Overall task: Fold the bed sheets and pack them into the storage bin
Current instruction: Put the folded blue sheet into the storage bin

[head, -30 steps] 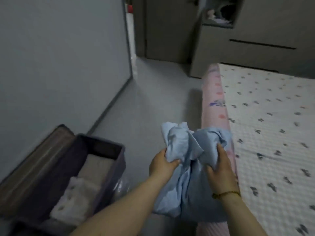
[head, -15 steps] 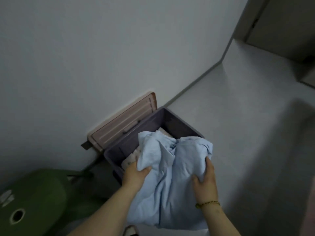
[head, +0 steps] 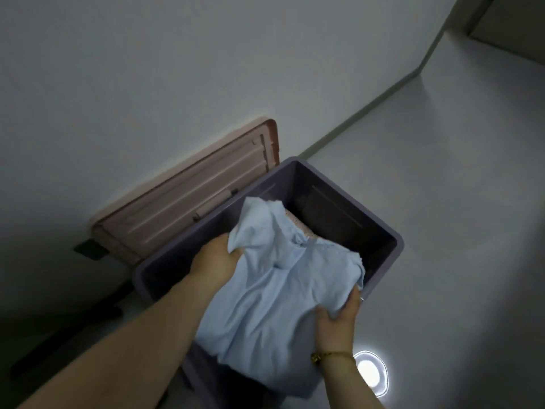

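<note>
Both forearms are bare, no sleeves in view; the right wrist wears a thin gold-coloured bracelet [head: 331, 355] (possibly a chain).

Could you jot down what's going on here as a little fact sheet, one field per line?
setting: grey floor beside a pale wall
container: open purple plastic storage bin
lid: pinkish ribbed plastic lid, leaning against the wall behind the bin
item held: bunched light blue fabric sheet, partly over the bin's opening
left hand: gripping the sheet's left side
right hand: gripping the sheet's right side; gold bracelet on the wrist
already in bin: a bit of pinkish fabric peeks out behind the sheet
</note>
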Motion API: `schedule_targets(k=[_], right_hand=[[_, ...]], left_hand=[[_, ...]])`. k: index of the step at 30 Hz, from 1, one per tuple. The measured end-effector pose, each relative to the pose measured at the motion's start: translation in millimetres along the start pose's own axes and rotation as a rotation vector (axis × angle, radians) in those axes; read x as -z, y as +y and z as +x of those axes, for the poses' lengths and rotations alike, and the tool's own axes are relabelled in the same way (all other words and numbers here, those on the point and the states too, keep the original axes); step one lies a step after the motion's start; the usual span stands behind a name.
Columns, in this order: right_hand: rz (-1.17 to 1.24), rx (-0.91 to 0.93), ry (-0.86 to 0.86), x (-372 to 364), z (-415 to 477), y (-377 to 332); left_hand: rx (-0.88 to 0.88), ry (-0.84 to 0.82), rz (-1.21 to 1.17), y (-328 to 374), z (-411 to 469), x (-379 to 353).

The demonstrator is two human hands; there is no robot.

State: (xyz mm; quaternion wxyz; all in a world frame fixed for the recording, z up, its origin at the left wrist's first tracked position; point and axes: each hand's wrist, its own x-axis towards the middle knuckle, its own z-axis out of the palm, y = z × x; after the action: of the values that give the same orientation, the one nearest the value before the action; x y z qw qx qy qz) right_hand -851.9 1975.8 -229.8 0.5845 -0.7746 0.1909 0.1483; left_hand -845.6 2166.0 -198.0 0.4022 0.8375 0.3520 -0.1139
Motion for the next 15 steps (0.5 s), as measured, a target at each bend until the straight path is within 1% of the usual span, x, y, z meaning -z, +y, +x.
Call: schedule_targets(k=[4, 6, 10, 12, 13, 14, 15], right_hand=[[-0.043, 0.031, 0.053, -35.8, 86.0, 34.4], [-0.049, 0.011, 0.091, -47.8, 122.0, 48.4], [-0.029, -0.125, 0.196, -60.6, 184.0, 76.2], [-0.054, -0.234, 0.233, -66.0, 210.6, 93.5], [-0.113, -0.29, 0.25, -69.8, 220.5, 98.9], [-0.232, -0.325, 0.264, -74.6, 227.3, 105.1], [-0.408, -0.311, 0.276, -78.4, 233.0, 110.0]], left_hand=[[-0.086, 0.001, 0.119, -3.6, 89.0, -50.4], [-0.117, 0.024, 0.14, -7.8, 123.4, -71.9], [-0.207, 0.023, 0.128, -9.0, 180.4, -113.2], [-0.289, 0.045, 0.239, -6.5, 203.4, -134.9], [-0.339, 0.097, 0.343, -8.2, 210.4, -144.8], [-0.384, 0.167, 0.446, -13.5, 215.3, -156.8], [-0.418, 0.209, 0.53, -19.2, 216.5, -168.8]])
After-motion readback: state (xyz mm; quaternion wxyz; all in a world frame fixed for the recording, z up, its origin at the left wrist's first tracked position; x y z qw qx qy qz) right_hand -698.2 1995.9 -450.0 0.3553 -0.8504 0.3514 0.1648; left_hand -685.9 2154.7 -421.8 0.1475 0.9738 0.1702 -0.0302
